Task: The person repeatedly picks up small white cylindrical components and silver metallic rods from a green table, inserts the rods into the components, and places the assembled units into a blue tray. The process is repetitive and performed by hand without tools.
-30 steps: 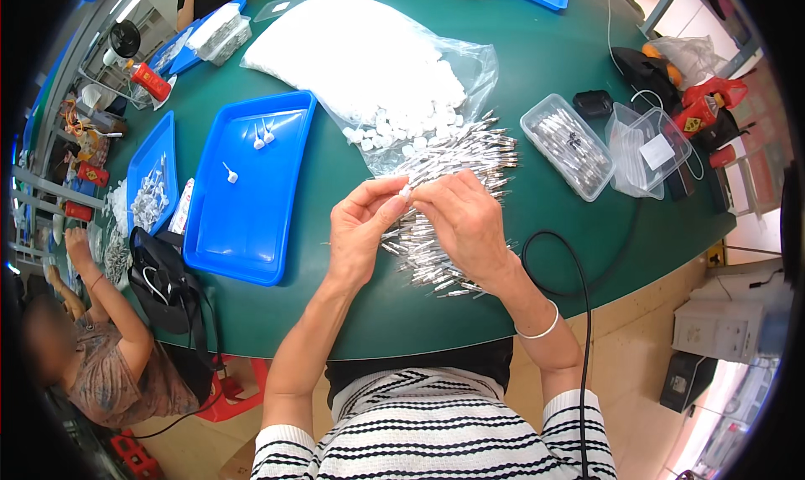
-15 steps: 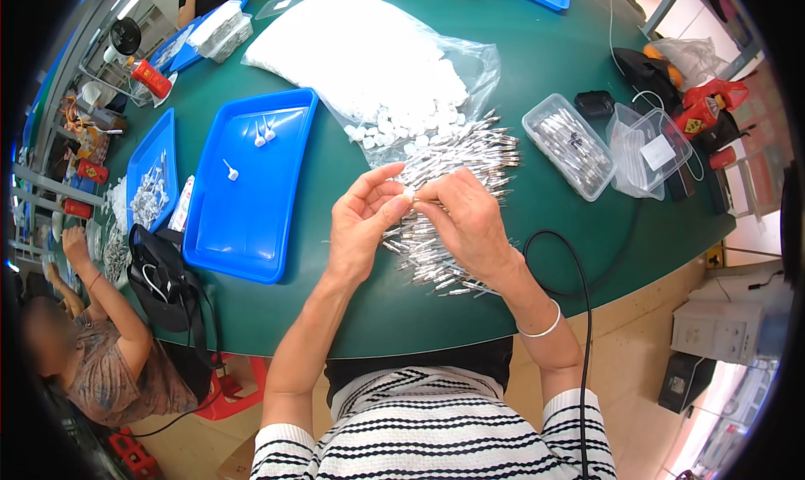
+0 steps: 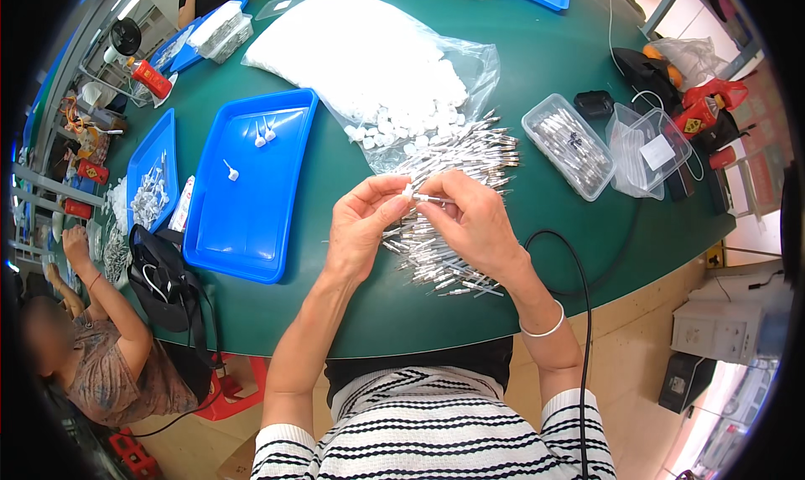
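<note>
One small, white, blocky cap (image 3: pixel 408 191) is pinched in the left hand (image 3: pixel 355 228), touching one slim, silvery metallic rod (image 3: pixel 433 199) gripped in the right hand (image 3: pixel 475 224), over a heap of thin white-and-silver rods (image 3: pixel 461 155).

Green table (image 3: pixel 553 69), blue tray (image 3: pixel 243 203), plastic bag (image 3: pixel 480 64), thin rods (image 3: pixel 474 151)

Heaped parts (image 3: pixel 476 157) and worktable (image 3: pixel 553 57) show a workshop.

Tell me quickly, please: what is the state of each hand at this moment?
Left hand: closed, pinching a small white piece.
Right hand: closed, holding a thin rod, its end at the white piece.
</note>
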Action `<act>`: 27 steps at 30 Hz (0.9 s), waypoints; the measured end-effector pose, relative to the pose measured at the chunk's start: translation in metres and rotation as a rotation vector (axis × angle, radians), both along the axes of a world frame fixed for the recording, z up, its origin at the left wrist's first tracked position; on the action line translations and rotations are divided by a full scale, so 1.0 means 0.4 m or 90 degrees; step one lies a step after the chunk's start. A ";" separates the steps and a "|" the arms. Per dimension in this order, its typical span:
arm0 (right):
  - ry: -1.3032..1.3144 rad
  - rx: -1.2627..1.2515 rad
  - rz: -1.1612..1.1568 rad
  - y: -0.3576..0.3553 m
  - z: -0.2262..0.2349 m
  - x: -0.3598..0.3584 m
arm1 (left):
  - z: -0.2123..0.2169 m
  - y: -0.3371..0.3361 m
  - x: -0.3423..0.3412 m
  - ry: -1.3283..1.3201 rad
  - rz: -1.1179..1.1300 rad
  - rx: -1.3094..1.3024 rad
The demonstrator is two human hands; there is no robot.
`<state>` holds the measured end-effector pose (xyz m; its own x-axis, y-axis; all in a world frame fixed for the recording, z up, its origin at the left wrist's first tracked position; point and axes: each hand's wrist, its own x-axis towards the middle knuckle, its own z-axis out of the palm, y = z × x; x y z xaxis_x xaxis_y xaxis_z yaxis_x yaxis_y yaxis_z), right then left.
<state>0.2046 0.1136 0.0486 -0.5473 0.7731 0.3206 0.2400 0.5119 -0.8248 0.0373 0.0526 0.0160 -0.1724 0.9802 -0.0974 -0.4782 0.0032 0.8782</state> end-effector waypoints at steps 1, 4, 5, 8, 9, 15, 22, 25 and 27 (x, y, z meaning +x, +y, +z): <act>-0.001 0.010 0.004 0.004 -0.007 0.001 | 0.002 0.000 0.000 -0.001 0.002 0.001; 0.002 0.037 0.001 0.006 -0.009 0.001 | 0.004 -0.001 0.003 0.019 0.007 -0.002; 0.004 0.046 -0.002 0.006 -0.009 0.000 | 0.003 -0.001 0.002 0.025 0.007 0.000; -0.003 0.097 -0.006 0.006 -0.010 -0.001 | 0.001 -0.001 -0.002 0.038 0.004 0.004; 0.006 0.104 -0.009 0.006 -0.012 -0.001 | 0.003 0.000 -0.003 0.040 0.001 0.003; 0.029 0.189 -0.006 0.014 -0.028 -0.002 | 0.005 0.000 -0.009 0.053 -0.028 0.000; 0.026 0.075 0.045 0.017 -0.015 0.011 | 0.015 -0.006 -0.013 0.087 -0.044 -0.009; 0.065 -0.164 0.084 0.022 -0.028 0.019 | 0.014 -0.006 -0.017 0.086 -0.064 0.014; 0.113 -0.277 0.119 0.027 -0.039 0.017 | 0.022 -0.008 -0.018 0.079 -0.077 0.017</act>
<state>0.2112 0.1243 0.0332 -0.6548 0.7503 0.0909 0.0134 0.1318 -0.9912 0.0300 0.0495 0.0247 -0.0614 0.9965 -0.0571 -0.3631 0.0309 0.9312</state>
